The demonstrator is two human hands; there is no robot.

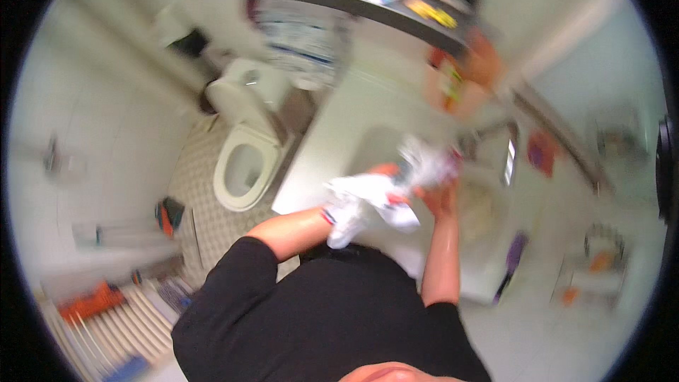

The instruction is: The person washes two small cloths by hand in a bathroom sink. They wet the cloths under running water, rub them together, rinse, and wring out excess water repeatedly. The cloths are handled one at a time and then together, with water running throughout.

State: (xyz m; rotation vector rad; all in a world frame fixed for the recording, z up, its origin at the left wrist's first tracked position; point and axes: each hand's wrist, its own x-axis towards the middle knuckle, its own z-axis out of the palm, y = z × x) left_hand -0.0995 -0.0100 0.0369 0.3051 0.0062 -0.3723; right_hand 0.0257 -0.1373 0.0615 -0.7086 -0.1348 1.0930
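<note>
A bunched white cloth (pixel 368 191) with a red and blue band at one end is between my hands, over the pale sink counter (pixel 311 148). My left hand (pixel 387 170) is largely covered by it; a few fingers show, closed on the cloth. Part of the cloth drapes over my left wrist. My right hand (pixel 440 199) has its fingers closed around a blurred, greyish-white end of the bundle, dark red at its edge. Whether that end is a separate piece, I cannot tell. Just to the right and beyond is a metal tap (pixel 511 148).
On the left stands a white toilet (pixel 244 170) with its lid raised. A dark-edged shelf (pixel 339 3) crowded with small items runs along the back. An orange package (pixel 460 78) is near the tap. A purple-handled brush (pixel 516 251) lies at the right.
</note>
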